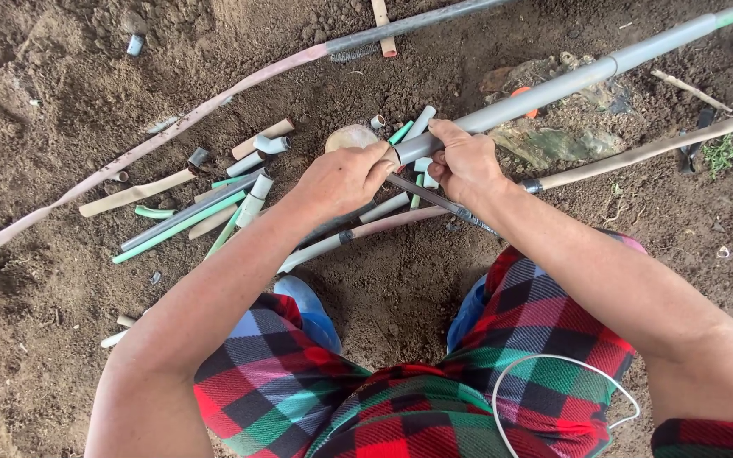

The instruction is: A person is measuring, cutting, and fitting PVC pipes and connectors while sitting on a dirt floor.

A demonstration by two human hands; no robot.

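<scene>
My right hand (466, 161) grips the near end of a long grey plastic pipe (570, 82) that runs up to the top right. My left hand (343, 178) is closed at that same pipe end, fingers pinched on its mouth (400, 153). A thin dark rod-like tool (434, 201) slants beneath both hands; which hand holds it is unclear. Right under my hands lies a pile of short cut pipe pieces (243, 199), grey, green and beige, on bare soil.
A long pinkish hose (163, 136) curves across the dirt from the left to the top. A wooden-handled tool (646, 153) lies at the right beside flat stones (553, 144). My blue shoes (311, 309) and plaid-clad legs are below. A white wire loop (566, 390) rests on my lap.
</scene>
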